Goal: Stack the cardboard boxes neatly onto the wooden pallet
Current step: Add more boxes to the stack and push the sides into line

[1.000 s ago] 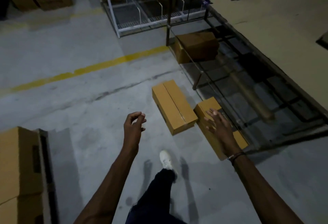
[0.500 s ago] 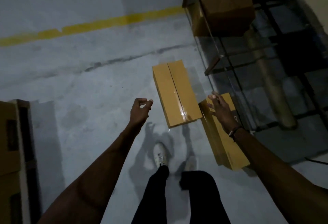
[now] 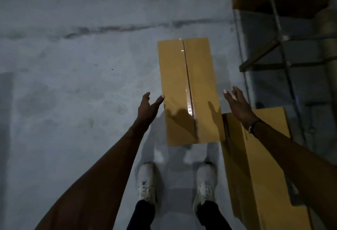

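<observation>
Both the left hand (image 3: 148,108) and right hand (image 3: 238,104) are spread, grasping nothing; clamp the centre-frame taped box (image 3: 187,91) evenly on its long sides

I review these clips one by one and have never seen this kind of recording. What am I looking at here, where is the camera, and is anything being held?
There is no robot here. A person wears a wide-angle camera on the head, looking down at their own arms and white shoes. On the concrete floor lies a long taped cardboard box, with a second box beside it on the right and a metal rack behind. The left hand and right hand reach out open on either side of the taped box. Neither holds anything yet. No pallet is in view.
</observation>
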